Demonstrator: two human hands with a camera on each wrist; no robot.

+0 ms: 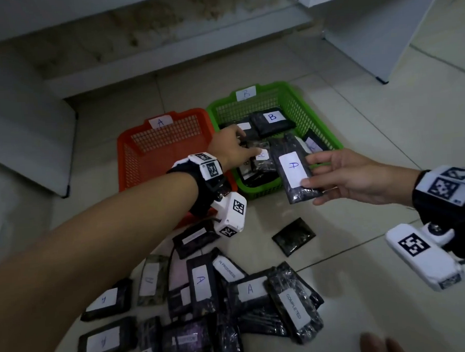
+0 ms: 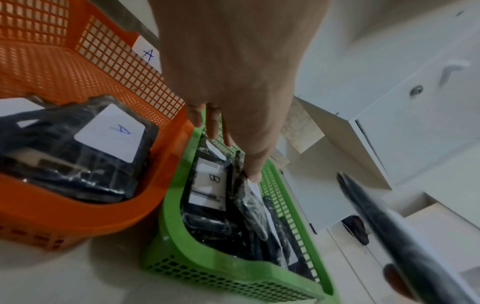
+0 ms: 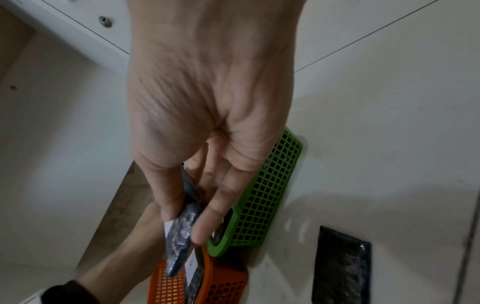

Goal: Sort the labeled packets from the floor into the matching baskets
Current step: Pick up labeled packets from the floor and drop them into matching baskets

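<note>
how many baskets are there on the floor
2: an orange basket tagged A on the left, a green basket tagged B beside it on the right. No others show.

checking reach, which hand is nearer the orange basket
Left. The left hand reaches past the orange basket into the green basket; the right hand holds the A packet beyond the green one.

Basket A [image 1: 132, 143] sits left of, touching, basket B [image 1: 321, 122].
</note>
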